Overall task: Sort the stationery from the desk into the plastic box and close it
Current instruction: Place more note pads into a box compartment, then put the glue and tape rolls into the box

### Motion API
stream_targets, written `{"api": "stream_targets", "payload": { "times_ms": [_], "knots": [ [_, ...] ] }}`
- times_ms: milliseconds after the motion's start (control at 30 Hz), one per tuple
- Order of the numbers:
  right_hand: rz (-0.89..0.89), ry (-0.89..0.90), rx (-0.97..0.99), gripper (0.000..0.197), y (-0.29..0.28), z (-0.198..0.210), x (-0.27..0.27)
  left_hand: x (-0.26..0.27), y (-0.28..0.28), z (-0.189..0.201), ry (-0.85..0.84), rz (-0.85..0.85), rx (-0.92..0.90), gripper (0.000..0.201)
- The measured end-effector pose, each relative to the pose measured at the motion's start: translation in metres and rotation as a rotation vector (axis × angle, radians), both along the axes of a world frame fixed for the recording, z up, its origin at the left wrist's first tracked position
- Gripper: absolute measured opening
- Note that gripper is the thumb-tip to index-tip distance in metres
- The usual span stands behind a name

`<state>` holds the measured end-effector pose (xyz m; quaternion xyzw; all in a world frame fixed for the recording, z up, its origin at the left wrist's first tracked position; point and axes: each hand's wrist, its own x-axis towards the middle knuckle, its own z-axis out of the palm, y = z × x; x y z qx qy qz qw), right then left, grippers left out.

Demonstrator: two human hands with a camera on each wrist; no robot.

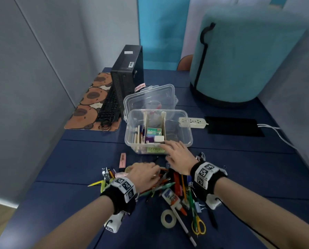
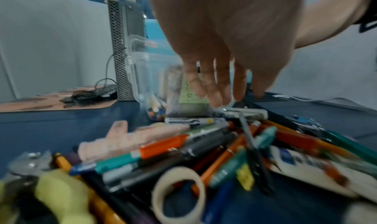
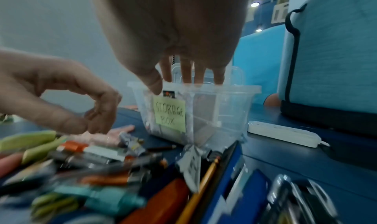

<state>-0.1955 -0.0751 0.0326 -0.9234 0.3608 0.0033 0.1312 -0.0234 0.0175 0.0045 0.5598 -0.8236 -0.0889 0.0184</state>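
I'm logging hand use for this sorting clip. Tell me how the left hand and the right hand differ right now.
The left hand hovers low over the stationery pile, while the right hand reaches forward to the plastic box. The left hand's fingers curl toward the thumb, apparently holding nothing; the right hand's fingers are straight at the box's near rim. Both are palm down and wear a black wristband with printed markers.

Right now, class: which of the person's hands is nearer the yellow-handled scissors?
Right. The right hand reaches toward the plastic box, its wrist up-desk of the scissors; the left hand hovers over the pens, farther left.
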Motion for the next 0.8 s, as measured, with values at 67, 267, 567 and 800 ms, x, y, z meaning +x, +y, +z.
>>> {"api": "stream_targets", "payload": {
  "times_ms": [67,267,567,800],
  "knots": [
    [-0.011,-0.045,-0.081,0.051,0.016,-0.008,-0.009,-0.012,0.009,-0.013,-0.073,0.007,0.181,0.046],
    [0.021,-0.01,0.044,0.022,0.076,-0.032,-0.03,-0.022,0.021,-0.041,-0.089,0.104,0.31,0.048],
    [-0.221,0.313,0.095,0.049,0.106,-0.063,-0.024,0.011,0.024,-0.028,0.207,0.269,0.065,0.015],
    [-0.288,0.374,0.063,0.046,0.107,-0.065,-0.005,0.066,0.034,-0.031,0.284,0.643,0.059,0.016]
  ]
}}
